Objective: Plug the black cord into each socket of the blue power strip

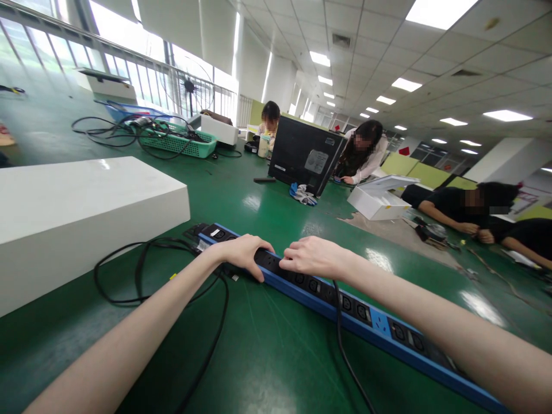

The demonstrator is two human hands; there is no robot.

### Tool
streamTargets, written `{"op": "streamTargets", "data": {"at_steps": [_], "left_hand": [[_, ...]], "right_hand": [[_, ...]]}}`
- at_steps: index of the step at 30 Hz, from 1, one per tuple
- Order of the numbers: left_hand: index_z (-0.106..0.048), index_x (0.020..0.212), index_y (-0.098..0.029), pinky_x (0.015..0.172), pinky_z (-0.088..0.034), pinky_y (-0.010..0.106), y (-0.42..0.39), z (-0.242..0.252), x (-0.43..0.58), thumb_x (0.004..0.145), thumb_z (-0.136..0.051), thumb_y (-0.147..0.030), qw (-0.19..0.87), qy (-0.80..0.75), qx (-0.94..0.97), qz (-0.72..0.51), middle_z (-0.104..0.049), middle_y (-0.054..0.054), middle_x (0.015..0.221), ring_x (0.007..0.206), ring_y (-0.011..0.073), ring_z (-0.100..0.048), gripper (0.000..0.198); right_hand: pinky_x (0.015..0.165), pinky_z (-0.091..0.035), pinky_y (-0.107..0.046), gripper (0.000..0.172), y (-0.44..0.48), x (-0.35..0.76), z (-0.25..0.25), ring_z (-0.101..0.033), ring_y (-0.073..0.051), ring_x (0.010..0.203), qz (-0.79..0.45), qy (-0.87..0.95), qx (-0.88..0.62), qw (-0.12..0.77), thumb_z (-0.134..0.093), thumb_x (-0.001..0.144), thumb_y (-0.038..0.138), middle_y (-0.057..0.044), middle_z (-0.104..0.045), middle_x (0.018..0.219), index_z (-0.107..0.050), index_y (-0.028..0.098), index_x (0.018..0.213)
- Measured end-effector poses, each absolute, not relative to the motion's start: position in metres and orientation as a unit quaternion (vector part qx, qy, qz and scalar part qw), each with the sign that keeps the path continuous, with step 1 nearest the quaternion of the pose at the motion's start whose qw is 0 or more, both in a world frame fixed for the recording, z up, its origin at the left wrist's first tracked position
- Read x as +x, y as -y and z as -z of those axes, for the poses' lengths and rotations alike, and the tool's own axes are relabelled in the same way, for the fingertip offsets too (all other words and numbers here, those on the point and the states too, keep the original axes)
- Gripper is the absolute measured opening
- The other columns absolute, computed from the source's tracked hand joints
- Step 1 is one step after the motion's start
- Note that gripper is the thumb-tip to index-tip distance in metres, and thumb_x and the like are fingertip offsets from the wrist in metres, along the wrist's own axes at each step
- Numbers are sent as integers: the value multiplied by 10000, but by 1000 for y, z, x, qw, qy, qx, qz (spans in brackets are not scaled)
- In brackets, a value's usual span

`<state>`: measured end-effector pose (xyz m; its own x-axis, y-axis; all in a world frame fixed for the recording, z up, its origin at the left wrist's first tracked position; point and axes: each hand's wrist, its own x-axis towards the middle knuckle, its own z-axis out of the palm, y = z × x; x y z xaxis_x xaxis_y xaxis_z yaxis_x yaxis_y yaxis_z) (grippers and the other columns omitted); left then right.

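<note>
A long blue power strip with black sockets lies across the green table surface. My left hand grips the strip near its left end, fingers curled over its near edge. My right hand rests on the strip just to the right, fingers curled down onto a socket; whether it holds a plug is hidden. A black cable runs from under my right hand toward me. Another black cable loops from the strip's left end.
A large white box stands at the left. Behind are a green basket of cables, a black computer case, an open white box and three seated people working. A standing fan is by the railing.
</note>
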<state>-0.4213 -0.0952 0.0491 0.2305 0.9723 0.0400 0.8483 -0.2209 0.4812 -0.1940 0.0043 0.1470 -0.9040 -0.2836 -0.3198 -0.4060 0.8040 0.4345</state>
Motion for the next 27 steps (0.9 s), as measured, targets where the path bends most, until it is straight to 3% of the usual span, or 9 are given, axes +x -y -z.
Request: {"op": "streamTargets", "data": {"at_steps": [11, 18, 23, 27], "left_hand": [[-690, 1240, -265, 843, -472, 268, 95, -49, -422, 558, -846, -632, 186, -597, 762, -167, -753, 38, 1106, 954, 232, -694, 790], [-681, 1265, -272, 872, -476, 269, 95, -47, -422, 560, -851, -616, 189, -595, 762, -170, -742, 38, 1158, 1006, 234, -689, 803], [-673, 1278, -271, 872, -477, 268, 95, -47, -422, 562, -855, -594, 191, -597, 761, -166, -745, 39, 1156, 1005, 237, -691, 806], [-667, 1285, -275, 869, -478, 267, 95, -49, -421, 570, -852, -598, 192, -596, 762, -164, -744, 38, 1152, 992, 232, -692, 806]], "right_hand": [[757, -461, -300, 138, -2, -199, -132, -631, -182, 918, -242, -942, -201, 115, -471, 1035, 162, -85, -689, 953, -606, 159, 1061], [718, -456, -249, 141, -10, -191, -135, -667, -167, 976, -154, -980, -93, 82, -545, 1017, 205, -47, -726, 997, -662, 227, 1091], [736, -479, -270, 113, 8, -190, -134, -668, -193, 968, -191, -969, -118, 106, -557, 995, 161, -99, -731, 923, -668, 143, 1002], [673, -478, -269, 102, 13, -195, -136, -686, -195, 920, -210, -962, -122, 121, -568, 987, 160, -85, -732, 894, -670, 152, 978]]}}
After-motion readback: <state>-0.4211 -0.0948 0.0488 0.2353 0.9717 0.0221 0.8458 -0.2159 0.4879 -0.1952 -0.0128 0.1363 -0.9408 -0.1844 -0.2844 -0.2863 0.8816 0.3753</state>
